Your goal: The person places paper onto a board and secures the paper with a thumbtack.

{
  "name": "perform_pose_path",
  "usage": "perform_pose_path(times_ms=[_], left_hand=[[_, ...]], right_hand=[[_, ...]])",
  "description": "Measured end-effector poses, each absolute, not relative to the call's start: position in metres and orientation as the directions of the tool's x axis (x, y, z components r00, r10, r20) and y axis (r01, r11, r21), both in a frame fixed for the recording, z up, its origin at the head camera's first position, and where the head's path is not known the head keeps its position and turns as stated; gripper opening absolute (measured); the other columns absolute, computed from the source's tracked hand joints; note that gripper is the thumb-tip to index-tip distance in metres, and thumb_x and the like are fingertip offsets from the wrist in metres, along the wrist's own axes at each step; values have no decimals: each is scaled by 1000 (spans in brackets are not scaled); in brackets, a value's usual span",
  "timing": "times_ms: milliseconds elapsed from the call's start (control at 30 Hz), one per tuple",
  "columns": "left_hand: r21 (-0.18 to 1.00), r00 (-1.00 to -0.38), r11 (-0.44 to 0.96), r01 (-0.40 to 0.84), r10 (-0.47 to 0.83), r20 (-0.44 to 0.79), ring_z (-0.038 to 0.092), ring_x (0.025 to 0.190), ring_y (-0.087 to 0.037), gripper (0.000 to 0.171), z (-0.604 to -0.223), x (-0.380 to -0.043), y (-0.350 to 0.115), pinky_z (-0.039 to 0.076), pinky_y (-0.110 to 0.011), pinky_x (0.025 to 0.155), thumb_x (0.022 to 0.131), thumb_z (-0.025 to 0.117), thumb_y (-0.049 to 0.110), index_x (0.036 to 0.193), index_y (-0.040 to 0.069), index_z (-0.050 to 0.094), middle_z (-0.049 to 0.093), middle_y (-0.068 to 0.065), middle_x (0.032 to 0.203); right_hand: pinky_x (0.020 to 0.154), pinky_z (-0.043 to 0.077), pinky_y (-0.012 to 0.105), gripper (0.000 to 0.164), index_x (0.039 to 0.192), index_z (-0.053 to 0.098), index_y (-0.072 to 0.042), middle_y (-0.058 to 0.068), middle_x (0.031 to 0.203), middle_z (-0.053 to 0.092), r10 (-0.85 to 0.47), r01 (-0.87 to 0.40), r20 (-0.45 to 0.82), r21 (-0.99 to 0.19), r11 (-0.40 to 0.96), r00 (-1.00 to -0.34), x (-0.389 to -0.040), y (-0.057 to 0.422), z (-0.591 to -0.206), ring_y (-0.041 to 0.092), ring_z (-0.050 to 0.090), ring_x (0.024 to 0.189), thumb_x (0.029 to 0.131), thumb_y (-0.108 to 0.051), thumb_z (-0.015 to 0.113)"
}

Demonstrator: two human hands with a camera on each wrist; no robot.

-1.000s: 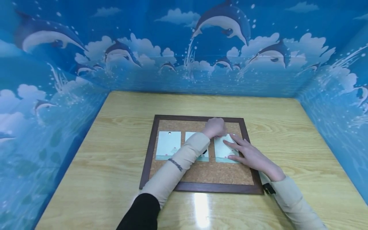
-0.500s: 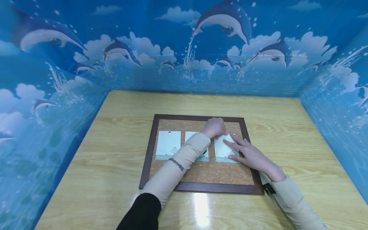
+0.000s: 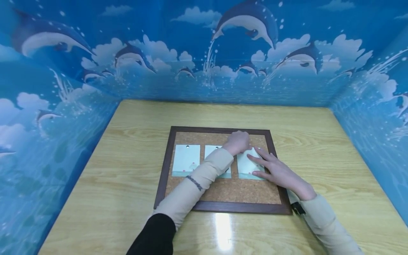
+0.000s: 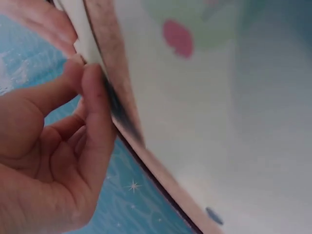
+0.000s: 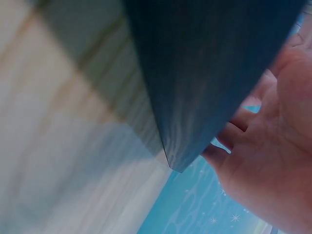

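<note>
A framed cork board [image 3: 236, 191] lies on the table with three pale green sheets on it. My left hand [image 3: 237, 142] reaches across to the upper edge of the right sheet [image 3: 247, 164]. In the left wrist view, its thumb and forefinger [image 4: 97, 97] pinch together there; whatever small thing is between the tips is hidden. My right hand [image 3: 275, 170] rests with spread fingers on the right sheet. The left sheet [image 3: 186, 157] and the middle sheet [image 3: 210, 150] each have a small dark round tack head at the top. My left forearm covers much of the middle sheet.
The dark wooden frame [image 3: 239, 207] borders the board, with its near right corner by my right wrist. Pale wood-grain table [image 3: 127, 148] extends around it. Blue dolphin-print sheeting [image 3: 204, 78] walls off the back and both sides.
Both hands stay almost where they were. The left forearm has shifted very slightly, and the tack head on the middle sheet now shows beside it.
</note>
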State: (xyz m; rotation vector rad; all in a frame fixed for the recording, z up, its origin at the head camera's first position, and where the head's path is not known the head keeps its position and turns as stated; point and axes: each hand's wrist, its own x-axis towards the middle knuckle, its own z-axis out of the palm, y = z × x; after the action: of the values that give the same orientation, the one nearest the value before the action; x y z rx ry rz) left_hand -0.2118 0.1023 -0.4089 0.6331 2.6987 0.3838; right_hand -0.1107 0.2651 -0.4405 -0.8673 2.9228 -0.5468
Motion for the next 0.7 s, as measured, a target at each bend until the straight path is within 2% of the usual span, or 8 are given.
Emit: perform_pose_path(times_ms=[67, 133, 267, 467, 533, 633, 700], left_hand=[[306, -826, 858, 412, 494, -272, 55, 57, -9, 18, -408, -211, 99, 45, -20, 50, 85, 65, 32, 80, 15, 66, 62, 4, 68], [272, -805, 844, 463, 528, -269, 55, 64, -9, 14, -405, -209, 95, 46, -21, 57, 83, 67, 30, 85, 16, 65, 62, 5, 74], [223, -761, 797, 561, 602, -241, 56, 76, -10, 24, -402, -202, 86, 47, -23, 67, 84, 66, 33, 100, 15, 62, 61, 5, 86], [178, -710, 749, 638, 662, -241, 56, 84, -11, 32, -394, -183, 69, 47, -25, 75, 87, 59, 41, 106, 16, 64, 64, 4, 95], [183, -675, 726, 663, 685, -274, 57, 94, -12, 38, -391, -173, 61, 47, -28, 81, 88, 57, 42, 114, 16, 62, 63, 2, 107], [222, -623, 701, 678, 708, -333, 50, 117, -18, 49, -389, -158, 47, 43, -33, 96, 87, 57, 43, 128, 16, 54, 51, -4, 132], [221, -597, 683, 696, 722, -351, 39, 129, -22, 56, -390, -149, 37, 34, -35, 105, 88, 55, 45, 135, 16, 46, 38, -7, 144]], right_hand=[[104, 24, 59, 60, 140, 39, -22, 18, 150, 21, -539, -518, 41, -344, 783, -842, -112, 265, -441, 39, 30, 132, 87, -39, 60], [104, 23, 59, 60, 141, 38, -23, 17, 151, 20, -544, -519, 30, -345, 782, -839, -112, 265, -441, 38, 30, 132, 87, -40, 59], [103, 24, 60, 61, 141, 37, -23, 19, 150, 21, -565, -539, 35, -353, 765, -824, -115, 267, -441, 38, 35, 129, 87, -37, 61], [101, 28, 60, 62, 139, 41, -19, 20, 148, 24, -598, -581, 54, -320, 748, -800, -121, 270, -440, 38, 39, 126, 84, -32, 64], [100, 29, 60, 62, 139, 42, -18, 21, 148, 24, -602, -584, 51, -319, 747, -797, -122, 271, -440, 38, 39, 127, 83, -32, 65], [100, 29, 61, 62, 139, 42, -17, 21, 148, 24, -599, -577, 39, -322, 750, -800, -122, 272, -439, 38, 38, 127, 83, -31, 65], [101, 28, 61, 62, 139, 41, -17, 21, 149, 23, -590, -564, 25, -328, 758, -807, -122, 272, -439, 39, 37, 128, 84, -31, 64]])
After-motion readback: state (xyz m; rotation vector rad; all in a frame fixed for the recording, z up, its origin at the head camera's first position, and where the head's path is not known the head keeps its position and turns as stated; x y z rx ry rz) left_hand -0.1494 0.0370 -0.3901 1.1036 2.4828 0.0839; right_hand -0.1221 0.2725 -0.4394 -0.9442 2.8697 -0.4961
